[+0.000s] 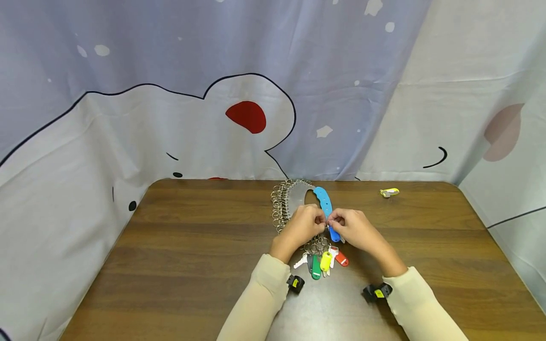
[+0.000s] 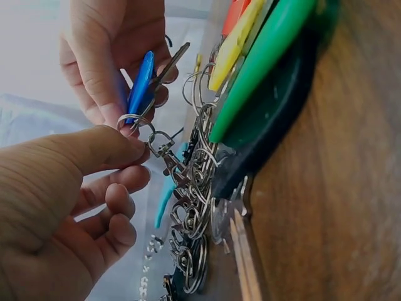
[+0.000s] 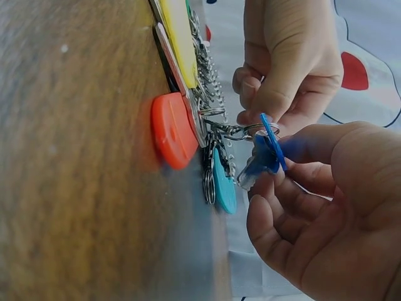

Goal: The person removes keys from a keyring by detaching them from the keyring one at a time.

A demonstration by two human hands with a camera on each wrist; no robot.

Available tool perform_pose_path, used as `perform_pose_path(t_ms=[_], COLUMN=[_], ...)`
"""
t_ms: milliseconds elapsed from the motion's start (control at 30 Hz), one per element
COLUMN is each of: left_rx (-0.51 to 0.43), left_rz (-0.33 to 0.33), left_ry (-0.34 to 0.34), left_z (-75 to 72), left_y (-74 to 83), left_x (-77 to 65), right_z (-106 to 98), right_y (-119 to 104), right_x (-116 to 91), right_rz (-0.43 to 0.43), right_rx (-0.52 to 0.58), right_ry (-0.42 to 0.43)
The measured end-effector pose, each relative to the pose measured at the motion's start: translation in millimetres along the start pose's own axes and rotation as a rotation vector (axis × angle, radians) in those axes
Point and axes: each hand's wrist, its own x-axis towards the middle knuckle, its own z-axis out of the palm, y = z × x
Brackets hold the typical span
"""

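Observation:
In the head view my left hand [image 1: 304, 221] and right hand [image 1: 354, 227] meet fingertip to fingertip over the lower end of a curved metal key holder [image 1: 295, 196]. It has a light blue handle [image 1: 323, 200] and many metal rings along its outer edge. My left thumb and finger pinch a small metal clip [image 2: 164, 149] on the holder. In my right fingertips is the blue key tag [image 2: 141, 84], with a key [image 2: 174, 61] beside it. Its split ring [image 2: 133, 119] sits between both hands' fingertips, linked with the clip's ring.
Below my hands, green [image 1: 315, 267], yellow [image 1: 326, 261] and red [image 1: 342, 259] key tags lie with their keys, along with a dark tag. Another yellow tag with a key [image 1: 389, 192] rests at the back right of the wooden table [image 1: 204, 265]. A printed curtain [image 1: 179, 128] hangs behind.

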Motion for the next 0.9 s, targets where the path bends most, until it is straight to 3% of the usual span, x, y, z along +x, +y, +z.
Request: perform_pose_path(t_ms=[300, 900], left_rx=[-0.026, -0.039], left_rz=[-0.049, 0.007], left_ry=[-0.034, 0.036], left_z=[-3.0, -0.1], left_y=[3.3, -2.5], left_x=[0.9, 0.8], right_z=[-0.7, -0.5], right_y=[1.8, 1.9], right_x=[0.0, -0.5], right_rz=[0.002, 0.002], right_rx=[0.003, 0.055], right_ry=[-0.015, -0.034])
